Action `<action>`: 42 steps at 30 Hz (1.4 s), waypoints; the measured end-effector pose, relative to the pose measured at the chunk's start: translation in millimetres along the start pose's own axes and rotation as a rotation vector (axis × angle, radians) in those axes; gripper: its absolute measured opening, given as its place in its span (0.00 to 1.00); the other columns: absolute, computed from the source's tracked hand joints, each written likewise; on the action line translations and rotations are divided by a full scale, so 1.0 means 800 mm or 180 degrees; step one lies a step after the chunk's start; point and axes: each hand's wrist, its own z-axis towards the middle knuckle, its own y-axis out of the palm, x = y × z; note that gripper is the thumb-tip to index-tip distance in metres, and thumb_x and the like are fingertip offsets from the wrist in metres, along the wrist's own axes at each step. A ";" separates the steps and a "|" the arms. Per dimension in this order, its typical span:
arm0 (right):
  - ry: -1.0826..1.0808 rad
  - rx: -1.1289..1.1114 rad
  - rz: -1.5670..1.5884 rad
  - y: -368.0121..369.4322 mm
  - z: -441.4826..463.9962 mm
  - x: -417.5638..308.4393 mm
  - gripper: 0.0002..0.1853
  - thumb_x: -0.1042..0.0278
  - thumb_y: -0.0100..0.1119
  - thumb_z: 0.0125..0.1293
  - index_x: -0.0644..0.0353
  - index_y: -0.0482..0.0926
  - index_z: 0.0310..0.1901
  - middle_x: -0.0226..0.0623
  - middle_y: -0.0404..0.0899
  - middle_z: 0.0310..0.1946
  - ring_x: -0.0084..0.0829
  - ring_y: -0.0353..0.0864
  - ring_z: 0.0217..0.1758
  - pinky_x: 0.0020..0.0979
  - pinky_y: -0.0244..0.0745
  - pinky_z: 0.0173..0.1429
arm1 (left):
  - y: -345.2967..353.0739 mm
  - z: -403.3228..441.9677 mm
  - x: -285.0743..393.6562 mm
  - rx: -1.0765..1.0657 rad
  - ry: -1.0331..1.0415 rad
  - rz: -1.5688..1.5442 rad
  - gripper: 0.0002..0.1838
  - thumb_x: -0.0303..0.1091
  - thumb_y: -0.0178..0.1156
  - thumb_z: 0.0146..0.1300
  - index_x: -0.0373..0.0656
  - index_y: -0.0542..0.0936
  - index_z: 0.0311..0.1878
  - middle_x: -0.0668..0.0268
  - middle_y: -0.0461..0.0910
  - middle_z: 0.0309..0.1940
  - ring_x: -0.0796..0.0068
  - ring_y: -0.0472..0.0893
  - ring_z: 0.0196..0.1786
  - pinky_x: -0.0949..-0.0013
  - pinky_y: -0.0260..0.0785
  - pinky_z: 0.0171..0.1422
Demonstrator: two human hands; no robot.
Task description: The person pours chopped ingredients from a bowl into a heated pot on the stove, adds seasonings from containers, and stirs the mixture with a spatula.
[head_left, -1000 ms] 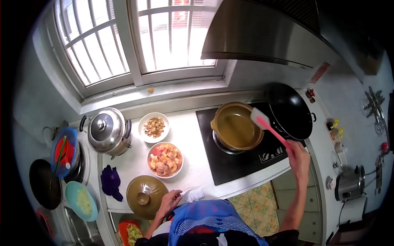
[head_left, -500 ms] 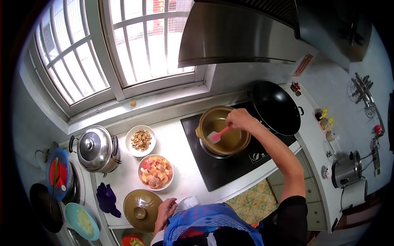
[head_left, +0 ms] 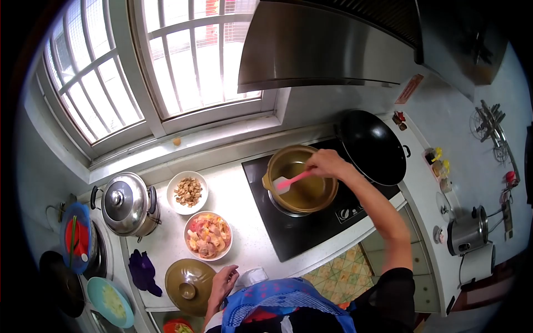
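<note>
My right hand point(head_left: 326, 165) is closed around the pink handle of a spatula point(head_left: 294, 180) over the brown clay pot point(head_left: 272, 193). The spatula's pale blade is at the pot's left inner wall. Shallow yellowish liquid point(head_left: 307, 190) covers the pot bottom. Beside the brown pot lid point(head_left: 176, 284), my left hand point(head_left: 224, 281) rests near the counter edge with its fingers loosely stretched, holding nothing I can see. Beyond it stand a bowl of raw meat pieces point(head_left: 209, 236) and a bowl of chopped brown pieces point(head_left: 188, 192).
A black wok point(head_left: 372, 147) sits right of the pot on the black cooktop point(head_left: 261, 222). Leftward are a lidded steel pot point(head_left: 125, 205), a purple cloth point(head_left: 144, 272) and a turquoise bowl point(head_left: 94, 302). The range hood point(head_left: 316, 61) hangs above the stove.
The spatula has shifted left inside the pot, its blade now at the left wall. My left hand has stayed beside the lid. The whole view has shifted slightly.
</note>
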 end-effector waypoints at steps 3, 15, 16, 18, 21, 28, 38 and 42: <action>0.0396 -0.0102 0.0004 0.028 0.015 0.022 0.08 0.62 0.62 0.49 0.47 0.85 0.32 0.37 0.82 0.30 0.41 0.82 0.38 0.41 0.76 0.40 | -0.005 0.001 0.013 -0.0010 0.0022 0.0010 0.13 0.26 0.59 0.57 0.41 0.77 0.47 0.59 0.78 0.31 0.67 0.79 0.32 0.70 0.72 0.38; 0.0686 -0.0536 -0.0558 -0.027 -0.067 0.016 0.05 0.60 0.63 0.50 0.42 0.85 0.30 0.30 0.83 0.28 0.36 0.83 0.37 0.37 0.78 0.40 | -0.007 -0.006 0.002 0.0127 -0.0137 0.0002 0.14 0.26 0.60 0.56 0.40 0.77 0.47 0.60 0.78 0.31 0.68 0.79 0.32 0.70 0.72 0.38; 0.0392 -0.0215 -0.0289 -0.014 -0.063 0.015 0.05 0.61 0.64 0.47 0.41 0.85 0.28 0.28 0.82 0.26 0.35 0.82 0.35 0.37 0.77 0.38 | -0.007 -0.001 0.012 0.0084 -0.0095 0.0025 0.14 0.26 0.60 0.56 0.40 0.77 0.47 0.60 0.78 0.32 0.68 0.79 0.32 0.70 0.72 0.38; 0.0332 -0.0418 -0.0341 0.000 -0.048 0.015 0.06 0.60 0.64 0.47 0.41 0.86 0.30 0.28 0.83 0.27 0.35 0.82 0.34 0.37 0.77 0.37 | -0.007 0.005 0.022 0.0021 -0.0049 0.0068 0.13 0.26 0.60 0.56 0.40 0.77 0.47 0.60 0.78 0.32 0.69 0.79 0.32 0.70 0.71 0.38; 0.0596 -0.0527 -0.0798 0.003 -0.033 0.046 0.07 0.63 0.65 0.46 0.41 0.85 0.30 0.27 0.83 0.28 0.33 0.83 0.35 0.36 0.76 0.36 | -0.009 0.004 0.023 0.0015 -0.0063 0.0016 0.13 0.27 0.60 0.57 0.40 0.77 0.47 0.60 0.78 0.32 0.69 0.79 0.32 0.71 0.71 0.38; 0.0267 -0.0171 -0.0922 0.006 -0.020 0.041 0.05 0.64 0.64 0.47 0.42 0.85 0.28 0.29 0.82 0.26 0.35 0.82 0.33 0.37 0.75 0.34 | -0.011 -0.006 0.004 0.0157 -0.0174 -0.0048 0.13 0.27 0.60 0.57 0.39 0.77 0.47 0.60 0.78 0.32 0.69 0.78 0.32 0.70 0.71 0.38; 0.0601 -0.0381 -0.1841 0.002 0.015 0.020 0.03 0.67 0.61 0.48 0.52 0.84 0.25 0.32 0.82 0.24 0.32 0.83 0.30 0.31 0.74 0.31 | -0.016 0.003 0.009 0.0151 -0.0248 -0.0003 0.13 0.25 0.59 0.57 0.38 0.76 0.47 0.60 0.78 0.31 0.69 0.78 0.32 0.70 0.71 0.39; 0.0187 -0.0706 -0.1727 -0.005 0.004 -0.020 0.05 0.68 0.63 0.46 0.52 0.85 0.27 0.33 0.83 0.27 0.32 0.84 0.35 0.32 0.75 0.35 | -0.014 -0.002 -0.003 0.0200 -0.0208 0.0059 0.13 0.25 0.59 0.57 0.38 0.76 0.47 0.60 0.78 0.31 0.69 0.78 0.32 0.70 0.71 0.39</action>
